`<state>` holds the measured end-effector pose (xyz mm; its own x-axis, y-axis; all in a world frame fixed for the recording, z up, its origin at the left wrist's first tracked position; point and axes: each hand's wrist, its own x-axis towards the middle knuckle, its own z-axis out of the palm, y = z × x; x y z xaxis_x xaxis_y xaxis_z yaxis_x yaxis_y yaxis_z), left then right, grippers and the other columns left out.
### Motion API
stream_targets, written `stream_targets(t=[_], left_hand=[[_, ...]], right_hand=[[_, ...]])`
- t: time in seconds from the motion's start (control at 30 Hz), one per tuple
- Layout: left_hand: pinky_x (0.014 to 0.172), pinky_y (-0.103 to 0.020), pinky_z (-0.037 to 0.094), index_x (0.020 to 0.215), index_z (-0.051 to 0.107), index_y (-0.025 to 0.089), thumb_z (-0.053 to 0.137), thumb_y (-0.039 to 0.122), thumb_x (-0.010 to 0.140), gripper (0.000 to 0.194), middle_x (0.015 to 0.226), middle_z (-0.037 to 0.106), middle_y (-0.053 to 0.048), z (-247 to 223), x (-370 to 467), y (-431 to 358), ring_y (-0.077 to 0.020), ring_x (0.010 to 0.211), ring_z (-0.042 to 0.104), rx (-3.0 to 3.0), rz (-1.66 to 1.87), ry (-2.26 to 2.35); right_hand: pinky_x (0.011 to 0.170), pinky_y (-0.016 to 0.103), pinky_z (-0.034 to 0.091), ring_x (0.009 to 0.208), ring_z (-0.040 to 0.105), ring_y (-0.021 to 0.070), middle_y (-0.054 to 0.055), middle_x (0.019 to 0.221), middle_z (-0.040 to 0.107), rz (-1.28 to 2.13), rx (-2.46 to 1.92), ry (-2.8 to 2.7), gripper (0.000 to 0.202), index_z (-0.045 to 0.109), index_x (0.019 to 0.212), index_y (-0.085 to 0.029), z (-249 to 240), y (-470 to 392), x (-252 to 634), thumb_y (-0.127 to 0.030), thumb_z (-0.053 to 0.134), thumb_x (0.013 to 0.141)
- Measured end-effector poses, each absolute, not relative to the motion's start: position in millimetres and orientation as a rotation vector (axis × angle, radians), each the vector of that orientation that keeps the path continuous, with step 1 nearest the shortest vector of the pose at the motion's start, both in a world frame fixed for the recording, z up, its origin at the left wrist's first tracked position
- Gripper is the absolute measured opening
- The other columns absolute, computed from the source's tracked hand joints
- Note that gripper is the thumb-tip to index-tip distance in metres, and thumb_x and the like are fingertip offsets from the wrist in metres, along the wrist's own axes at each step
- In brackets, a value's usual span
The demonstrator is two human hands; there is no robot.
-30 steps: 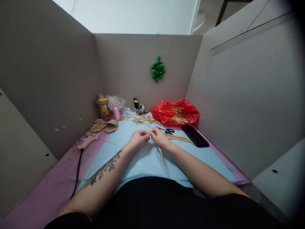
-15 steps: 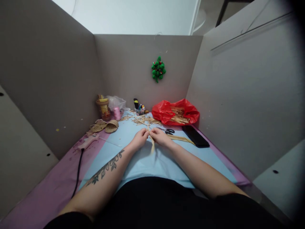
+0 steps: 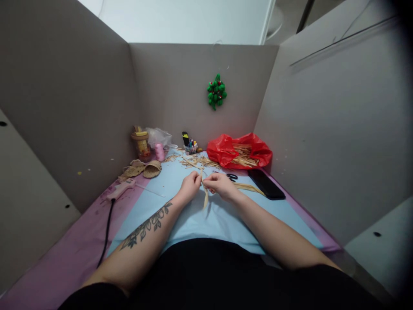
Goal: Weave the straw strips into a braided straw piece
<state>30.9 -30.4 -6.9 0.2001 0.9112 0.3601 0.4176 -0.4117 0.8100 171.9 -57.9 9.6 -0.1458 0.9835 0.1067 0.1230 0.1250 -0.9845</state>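
Over the middle of the light blue sheet (image 3: 190,219), both hands meet at a pale, dry straw strip (image 3: 205,201). My left hand (image 3: 191,185) is closed with its fingertips pinched on the strip's upper part. From the other side, my right hand (image 3: 220,186) is closed too, thumb and fingers pressed together at the strip's edge. The strip's lower end hangs free below the fingers, and a thin end sticks up above them. Behind my right hand lie black-handled scissors (image 3: 232,177), partly hidden, and longer yellowish straw strips (image 3: 250,187).
Straw scraps (image 3: 201,162) litter the back. A red plastic bag (image 3: 219,151) holds more straw, with a black phone-like slab (image 3: 267,185) nearby. To the left are a pink glue gun (image 3: 121,189), brown woven pieces (image 3: 152,169), pink thread (image 3: 159,152) and a pen cup (image 3: 190,149).
My right hand has shifted slightly right, its fingers slightly apart from the left hand's. The strip's hanging end has swung a little left. The view has tilted slightly.
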Motion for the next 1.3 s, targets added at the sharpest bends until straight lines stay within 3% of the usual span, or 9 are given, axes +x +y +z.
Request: stream_targets(t=[0.23, 0.4, 0.5, 0.7, 0.9, 1.07, 1.3], left_hand=[[0.046, -0.02, 0.032, 0.059, 0.042, 0.017, 0.048, 0.027, 0.072, 0.016, 0.047, 0.043, 0.006, -9, 33, -30, -0.0076, 0.044, 0.04, 1.513, 1.162, 1.02], [0.044, -0.02, 0.03, 0.06, 0.045, 0.016, 0.052, 0.03, 0.069, 0.018, 0.048, 0.043, 0.006, -13, 31, -25, -0.0068, 0.043, 0.038, 1.45, 1.179, 1.078], [0.044, -0.02, 0.03, 0.061, 0.045, 0.017, 0.052, 0.032, 0.07, 0.02, 0.048, 0.043, 0.006, -11, 27, -23, -0.0067, 0.043, 0.037, 1.422, 1.182, 1.06], [0.045, -0.02, 0.032, 0.063, 0.043, 0.017, 0.047, 0.033, 0.075, 0.021, 0.051, 0.043, 0.005, -3, 27, -28, -0.0061, 0.043, 0.038, 1.443, 1.148, 0.974], [0.046, -0.02, 0.032, 0.064, 0.044, 0.017, 0.044, 0.032, 0.078, 0.021, 0.049, 0.043, 0.005, 0, 33, -37, -0.0071, 0.044, 0.039, 1.61, 1.146, 1.02], [0.048, -0.021, 0.033, 0.063, 0.045, 0.017, 0.044, 0.034, 0.078, 0.023, 0.049, 0.046, 0.004, -1, 32, -35, -0.0083, 0.045, 0.041, 1.682, 1.122, 1.067], [0.055, -0.023, 0.036, 0.064, 0.05, 0.018, 0.043, 0.034, 0.079, 0.024, 0.057, 0.056, 0.001, -4, 27, -32, -0.0116, 0.054, 0.049, 1.934, 1.161, 1.21]], right_hand=[[0.061, 0.025, 0.038, 0.061, 0.054, 0.0142, 0.003, 0.063, 0.062, 0.355, -1.255, -1.877, 0.016, 0.062, 0.063, -0.017, 0, -69, 155, -0.019, 0.051, 0.075], [0.071, 0.029, 0.038, 0.071, 0.056, 0.0192, 0.011, 0.077, 0.064, 0.09, -1.344, -2.11, 0.017, 0.064, 0.078, -0.017, -2, -77, 145, -0.021, 0.047, 0.081], [0.073, 0.029, 0.039, 0.074, 0.057, 0.0202, 0.011, 0.082, 0.065, 0.133, -1.262, -2.144, 0.019, 0.064, 0.089, -0.017, -1, -80, 147, -0.026, 0.049, 0.082], [0.072, 0.029, 0.04, 0.074, 0.057, 0.0175, 0.006, 0.08, 0.065, 0.36, -1.122, -1.683, 0.021, 0.064, 0.078, -0.019, 4, -64, 166, -0.032, 0.049, 0.081], [0.061, 0.027, 0.044, 0.065, 0.058, 0.0151, 0.003, 0.072, 0.064, 1.05, -0.983, -1.469, 0.029, 0.06, 0.085, -0.015, 0, -49, 161, -0.035, 0.064, 0.064], [0.054, 0.024, 0.04, 0.054, 0.052, 0.0119, 0.001, 0.059, 0.061, 0.912, -1.065, -1.467, 0.021, 0.066, 0.078, -0.014, 1, -55, 158, -0.028, 0.064, 0.064], [0.051, 0.023, 0.037, 0.051, 0.049, 0.0111, -0.001, 0.054, 0.056, 0.718, -1.185, -1.539, 0.016, 0.063, 0.066, -0.015, 0, -51, 165, -0.03, 0.056, 0.069]])
